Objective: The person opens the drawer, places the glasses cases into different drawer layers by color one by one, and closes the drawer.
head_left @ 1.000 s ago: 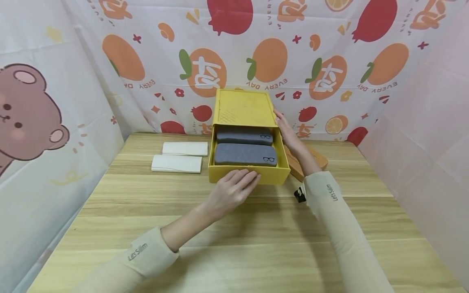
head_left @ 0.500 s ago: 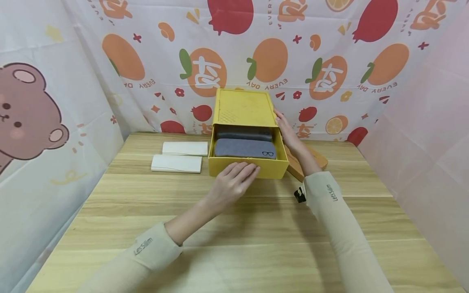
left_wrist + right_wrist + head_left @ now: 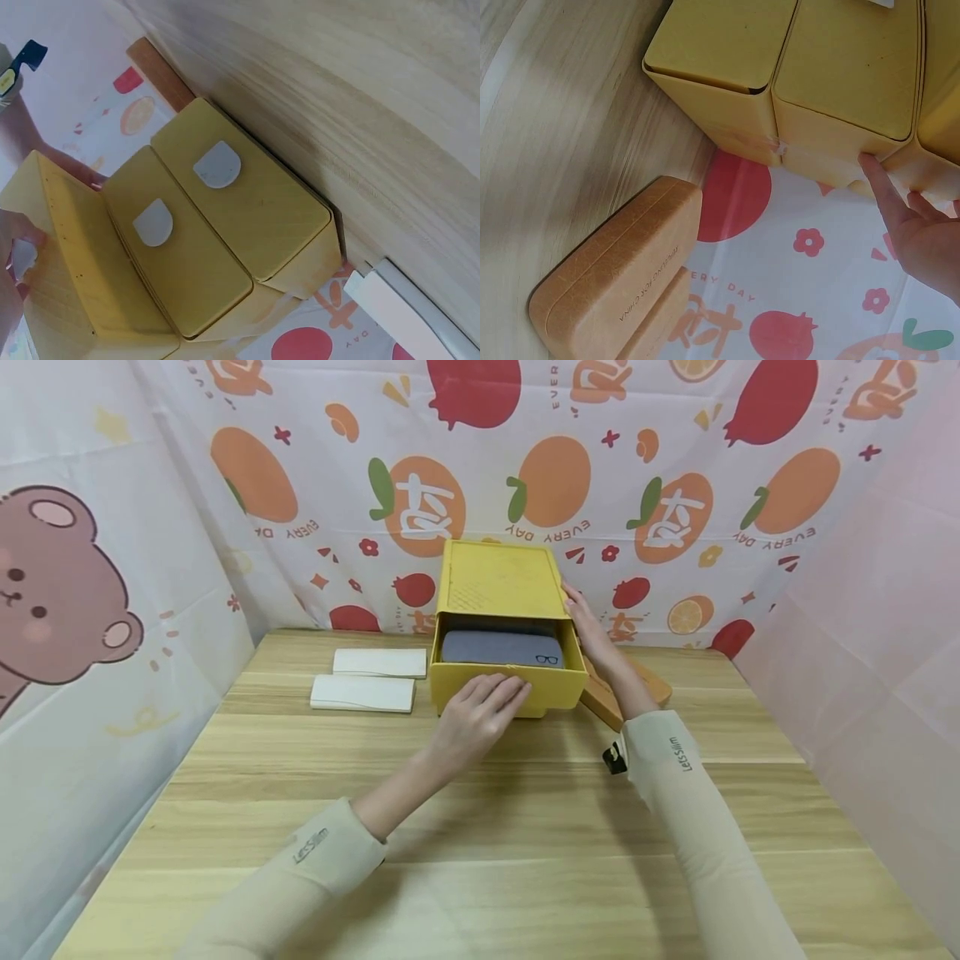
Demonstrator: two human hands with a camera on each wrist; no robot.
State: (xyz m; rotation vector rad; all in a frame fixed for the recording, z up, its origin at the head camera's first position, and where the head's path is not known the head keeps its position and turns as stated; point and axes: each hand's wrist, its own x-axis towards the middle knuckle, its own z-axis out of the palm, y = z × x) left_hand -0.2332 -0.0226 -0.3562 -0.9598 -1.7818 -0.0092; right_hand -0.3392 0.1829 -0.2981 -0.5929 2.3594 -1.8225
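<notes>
A yellow drawer cabinet (image 3: 501, 578) stands at the back of the table, with its top drawer (image 3: 558, 687) partly out. Inside that drawer lies a grey-blue glasses case (image 3: 498, 647) bearing a glasses mark; the space behind it is dark. My left hand (image 3: 474, 720) is at the drawer's front, and in the left wrist view its fingers pinch the white drawer handle (image 3: 24, 259). Two lower drawers, each with a white tab (image 3: 218, 165), are closed. My right hand (image 3: 592, 631) rests on the cabinet's right side, straight fingers (image 3: 881, 184) touching the yellow wall.
Two white glasses cases (image 3: 363, 693) lie left of the cabinet. Orange-brown glasses cases (image 3: 619, 274) lie to its right, partly behind my right forearm. A printed fabric backdrop (image 3: 315, 468) hangs directly behind the wooden table (image 3: 517, 860).
The top drawer has slid back into the cabinet with my left hand on its front. The rear case is now out of sight. My right hand has stayed in place.
</notes>
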